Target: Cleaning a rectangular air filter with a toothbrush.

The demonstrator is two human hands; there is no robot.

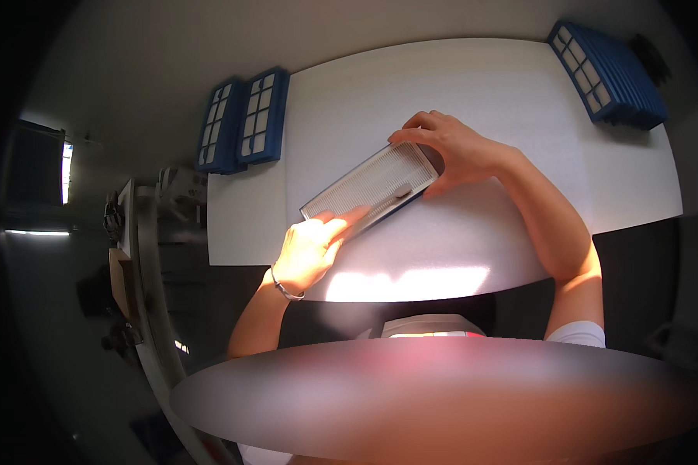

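A rectangular pleated air filter (372,180) in a dark blue frame lies slanted on the white table, its white pleats facing up. My right hand (451,145) grips its upper right end, thumb and fingers on opposite corners. At the lower left end is my left hand (317,247), in bright light, with a bracelet at the wrist. Its extended fingers rest over the filter's near edge and pleats; whether they grip it is unclear. A small grey strip or tab (403,190) shows on the pleats near the long near edge.
Two stacks of blue-framed filters, one (214,125) beside the other (262,116), stand at the table's far left. A longer row of similar filters (608,75) stands at the far right. The white table (442,75) has a curved near edge. Shelving with objects is at the left.
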